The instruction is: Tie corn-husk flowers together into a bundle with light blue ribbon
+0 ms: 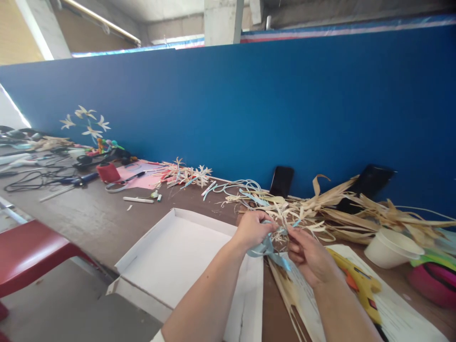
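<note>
A light blue ribbon (265,249) hangs in loops between my two hands, above the right edge of a white cardboard box lid or tray (153,270). My left hand (253,230) is closed in a pinch on the ribbon. Opposite it, my right hand (307,254) pinches at the same spot, fingers curled; a bit of blue shows at its fingertips. Pale dried husk strips (315,209) lie just behind both hands, and whether any strip is held too is hard to make out. A yellow glue gun (363,289) rests on printed paper beside my right forearm.
A white cup (392,247) and a pink round object (432,285) stand at right. Two dark phones (281,180) lean near the blue partition (228,114). Husk flowers (178,173) lie on pink paper, farther left. A red stool (32,256) is at lower left.
</note>
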Demonstrator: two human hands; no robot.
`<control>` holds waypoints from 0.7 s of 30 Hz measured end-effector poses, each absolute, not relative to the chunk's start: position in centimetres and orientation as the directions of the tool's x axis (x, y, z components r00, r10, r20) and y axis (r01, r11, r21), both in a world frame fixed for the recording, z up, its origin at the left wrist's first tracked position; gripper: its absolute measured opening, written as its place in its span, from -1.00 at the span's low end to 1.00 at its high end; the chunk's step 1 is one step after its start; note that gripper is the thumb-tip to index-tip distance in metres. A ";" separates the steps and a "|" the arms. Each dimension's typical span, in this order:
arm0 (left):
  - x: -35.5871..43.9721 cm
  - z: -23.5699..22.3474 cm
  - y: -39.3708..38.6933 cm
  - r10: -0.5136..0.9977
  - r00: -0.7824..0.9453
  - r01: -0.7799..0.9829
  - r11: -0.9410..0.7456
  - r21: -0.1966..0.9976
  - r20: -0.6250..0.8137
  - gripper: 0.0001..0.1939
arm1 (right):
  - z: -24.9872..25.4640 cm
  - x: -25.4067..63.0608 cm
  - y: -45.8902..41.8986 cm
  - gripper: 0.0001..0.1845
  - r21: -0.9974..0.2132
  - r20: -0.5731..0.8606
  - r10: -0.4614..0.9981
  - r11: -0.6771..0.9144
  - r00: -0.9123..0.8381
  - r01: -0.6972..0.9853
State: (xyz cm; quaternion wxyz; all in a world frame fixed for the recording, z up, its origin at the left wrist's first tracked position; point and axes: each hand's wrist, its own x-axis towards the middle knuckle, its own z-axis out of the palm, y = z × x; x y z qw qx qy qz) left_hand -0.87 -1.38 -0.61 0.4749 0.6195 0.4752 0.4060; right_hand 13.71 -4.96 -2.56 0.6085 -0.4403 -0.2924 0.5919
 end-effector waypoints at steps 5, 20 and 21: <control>-1.0 -0.4 -1.3 0.969 0.235 0.201 -0.125 0.972 0.076 -0.86 | -2.4 13.7 -4.9 -0.68 -0.886 -0.179 0.973 -0.094 0.146 -0.454; -0.9 -0.7 -1.2 0.961 0.277 0.060 0.014 0.998 -0.030 -0.83 | -2.4 13.4 -4.8 -0.66 -0.908 -0.168 0.959 -0.060 0.230 -0.414; -0.9 -0.9 -1.1 0.967 0.257 0.114 -0.031 0.993 0.001 -0.83 | -2.5 13.4 -4.8 -0.66 -0.909 -0.167 0.957 -0.056 0.239 -0.413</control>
